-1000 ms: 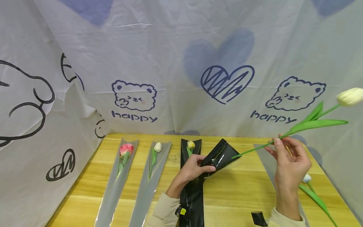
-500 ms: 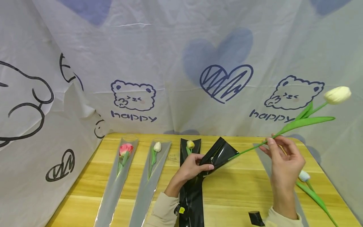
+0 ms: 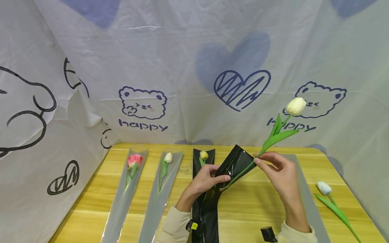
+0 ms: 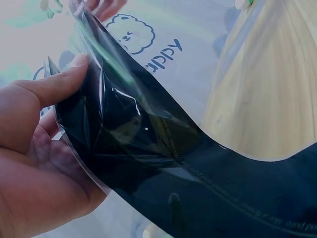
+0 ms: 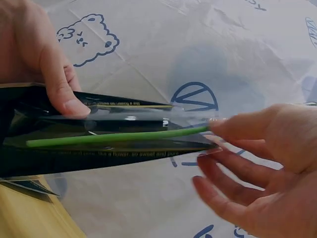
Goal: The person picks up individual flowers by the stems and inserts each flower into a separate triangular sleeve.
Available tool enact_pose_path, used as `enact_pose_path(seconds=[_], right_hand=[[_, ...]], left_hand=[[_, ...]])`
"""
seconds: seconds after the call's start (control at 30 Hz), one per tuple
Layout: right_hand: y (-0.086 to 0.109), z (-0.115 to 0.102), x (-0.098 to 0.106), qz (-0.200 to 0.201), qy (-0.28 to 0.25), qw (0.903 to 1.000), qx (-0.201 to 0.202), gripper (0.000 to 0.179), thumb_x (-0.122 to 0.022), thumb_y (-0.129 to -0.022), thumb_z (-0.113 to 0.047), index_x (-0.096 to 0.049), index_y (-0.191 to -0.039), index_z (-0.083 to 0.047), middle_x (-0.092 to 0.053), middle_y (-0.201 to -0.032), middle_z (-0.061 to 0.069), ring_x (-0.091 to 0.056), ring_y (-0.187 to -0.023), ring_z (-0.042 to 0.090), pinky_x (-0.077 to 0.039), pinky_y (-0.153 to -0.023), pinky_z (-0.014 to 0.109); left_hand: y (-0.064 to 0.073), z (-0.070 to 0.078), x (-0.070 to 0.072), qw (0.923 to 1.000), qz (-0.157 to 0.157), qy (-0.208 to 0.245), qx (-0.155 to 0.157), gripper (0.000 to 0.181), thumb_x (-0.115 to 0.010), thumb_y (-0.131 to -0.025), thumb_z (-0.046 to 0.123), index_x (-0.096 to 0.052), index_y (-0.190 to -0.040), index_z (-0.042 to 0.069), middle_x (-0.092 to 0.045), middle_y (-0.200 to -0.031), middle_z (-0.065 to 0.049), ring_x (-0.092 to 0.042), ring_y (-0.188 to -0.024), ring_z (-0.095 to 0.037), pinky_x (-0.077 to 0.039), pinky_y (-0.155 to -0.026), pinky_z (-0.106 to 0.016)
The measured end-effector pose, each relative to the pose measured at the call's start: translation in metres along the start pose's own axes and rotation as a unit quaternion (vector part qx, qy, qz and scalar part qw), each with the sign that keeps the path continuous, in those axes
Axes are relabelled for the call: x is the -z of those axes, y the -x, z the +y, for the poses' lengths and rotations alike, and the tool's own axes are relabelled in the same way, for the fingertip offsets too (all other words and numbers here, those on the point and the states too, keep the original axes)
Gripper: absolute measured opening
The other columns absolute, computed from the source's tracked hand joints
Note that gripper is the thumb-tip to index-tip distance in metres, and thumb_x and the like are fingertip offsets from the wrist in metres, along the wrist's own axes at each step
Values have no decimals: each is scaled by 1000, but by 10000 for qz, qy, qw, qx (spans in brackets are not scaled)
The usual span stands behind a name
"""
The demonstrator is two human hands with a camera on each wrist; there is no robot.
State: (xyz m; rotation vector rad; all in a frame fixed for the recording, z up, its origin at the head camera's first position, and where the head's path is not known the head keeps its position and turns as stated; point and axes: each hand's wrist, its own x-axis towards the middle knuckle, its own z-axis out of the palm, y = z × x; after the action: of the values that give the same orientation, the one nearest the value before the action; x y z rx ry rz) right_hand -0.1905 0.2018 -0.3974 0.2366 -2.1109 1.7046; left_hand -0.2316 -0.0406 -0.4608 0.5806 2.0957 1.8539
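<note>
My left hand [image 3: 203, 180] grips the upper end of a black flower sleeve [image 4: 143, 134] with a clear front, thumb on the clear film and fingers behind. The sleeve's lower part bends down to the table. My right hand [image 3: 278, 172] pinches the green stem of a white tulip [image 3: 295, 106] between thumb and fingertips, right at the sleeve's mouth. The bloom and leaves stick out up and to the right. Below the pinch, the stem [image 5: 119, 137] lies inside the sleeve, behind the clear film, and its end shows in the right wrist view.
To the left lie a grey sleeve with a pink flower [image 3: 135, 160], another with a white tulip [image 3: 168, 157], and a black sleeve with a yellow tulip [image 3: 203, 155]. A flat grey sleeve [image 3: 313, 209] and a pale blue tulip [image 3: 324, 188] lie right. A printed cloth [image 3: 188, 67] hangs behind.
The right hand has moved left toward the sleeve, sliding the tulip's stem deep into it. The bloom has shifted left with it. The left hand has stayed nearly still on the sleeve.
</note>
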Motion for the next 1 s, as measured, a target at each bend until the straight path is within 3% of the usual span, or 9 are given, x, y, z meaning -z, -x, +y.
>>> enact_pose_path(seconds=[0.17, 0.27, 0.4, 0.47, 0.5, 0.63, 0.7, 0.9, 1.0], right_hand=[[1, 3, 5, -801, 413, 9959, -96, 13, -76, -95, -12, -76, -100, 0, -73, -115, 13, -68, -107, 10, -55, -86, 22], [4, 2, 9, -1105, 697, 9907, -383, 17, -77, -95, -17, -76, -102, -2, -74, -110, 12, -69, -100, 9, -56, -83, 24], [5, 1, 11, -1424, 629, 9844, -819, 23, -75, -96, -20, -75, -104, 2, -74, -100, 15, -72, -87, 18, -59, -79, 31], [5, -1, 12, -1425, 456, 9841, -952, 26, -74, -97, -20, -74, -105, 5, -74, -98, 16, -73, -83, 21, -60, -78, 34], [5, -1, 13, -1376, 375, 9848, -996, 27, -74, -98, -20, -73, -105, 6, -74, -97, 15, -73, -81, 21, -60, -78, 34], [4, -1, 14, -985, 94, 9909, -917, 29, -73, -98, -16, -71, -107, 11, -75, -97, 8, -74, -80, 18, -60, -76, 35], [3, -1, 14, -851, -10, 9926, -867, 29, -73, -97, -14, -71, -107, 13, -76, -96, 4, -74, -80, 18, -60, -76, 35], [5, -3, 15, -968, 581, 9899, -862, 25, -78, -94, -21, -77, -100, 3, -74, -96, 5, -69, -85, 17, -57, -77, 30], [5, -4, 15, -1183, 1008, 9846, -806, 20, -80, -92, -22, -80, -96, -3, -74, -98, 8, -65, -89, 16, -52, -77, 29]], left_hand=[[1, 2, 0, 9999, -100, -52, -39, 19, -74, -95, 9, -74, -110, -3, -73, -87, -7, -68, -75, -16, -50, -70, -26], [2, 4, 0, 9992, -220, -299, -148, 17, -74, -96, 9, -75, -109, -2, -71, -83, -5, -63, -71, -25, -46, -66, -24], [2, 5, 0, 9967, -362, -644, -329, 19, -73, -96, 11, -75, -111, -1, -69, -83, -8, -57, -72, -42, -43, -63, -23], [2, 4, 1, 9962, -408, -694, -332, 26, -72, -98, 13, -73, -118, -2, -68, -85, -14, -56, -74, -43, -43, -66, -24], [3, 4, 1, 9962, -391, -716, -291, 31, -72, -98, 15, -70, -124, -2, -70, -95, -16, -60, -80, -39, -46, -70, -24], [4, 1, 3, 9962, -458, -700, -250, 42, -71, -99, 17, -62, -138, 2, -68, -121, -15, -64, -108, -26, -50, -91, -31], [4, 0, 2, 9958, -462, -722, -316, 41, -72, -99, 16, -63, -137, 5, -66, -131, -12, -62, -119, -23, -50, -97, -34], [2, -1, 1, 9931, -279, -977, -577, 32, -76, -95, 13, -71, -124, 3, -72, -111, -11, -66, -94, -17, -51, -80, -26], [3, 1, -1, 9921, -338, -980, -707, 18, -76, -93, 9, -74, -110, 2, -70, -91, -5, -62, -74, -14, -48, -68, -24]])
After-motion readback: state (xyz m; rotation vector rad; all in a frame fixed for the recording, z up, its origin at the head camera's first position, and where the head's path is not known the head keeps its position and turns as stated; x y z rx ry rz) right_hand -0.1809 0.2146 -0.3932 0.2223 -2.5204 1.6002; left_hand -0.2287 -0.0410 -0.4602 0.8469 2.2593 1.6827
